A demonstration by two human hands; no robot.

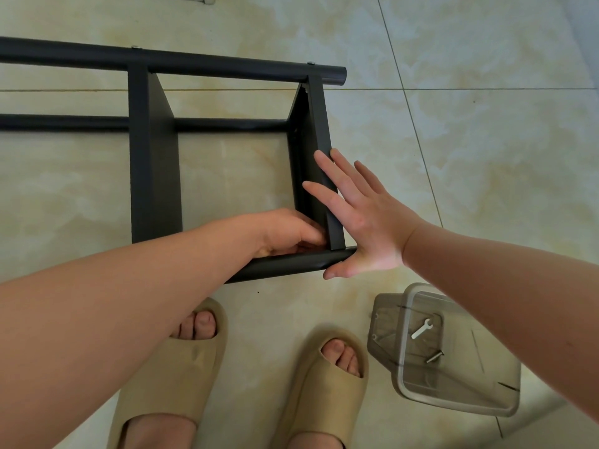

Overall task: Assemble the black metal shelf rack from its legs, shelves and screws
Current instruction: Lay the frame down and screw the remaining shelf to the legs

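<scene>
On the floor ahead: the black rack [152,163] lies on its side on the pale tiled floor [486,157], with two shelves standing on edge between its legs.
Far leg [194,64]: a round tube across the top of my view, with two screw heads [311,62] showing on its upper side.
Near leg [291,264]: a round tube just beyond my slippers [181,377], its right end touching my right hand [359,222].
Right shelf [316,124]: runs from the far leg to the near leg; both my hands are at its near end.
Left hand [288,234]: tucked into the inside corner where the right shelf meets the near leg. My fingers [309,236] are curled and their tips hidden, so I cannot tell whether they pinch anything.
Right hand: released and flat, spread straight against the outer face of the right shelf, thumb by the end of the near leg.
Container [453,400]: clear plastic, on the floor beside my right foot. A small wrench [421,328] and a screw [435,356] lie in it, apart.
</scene>
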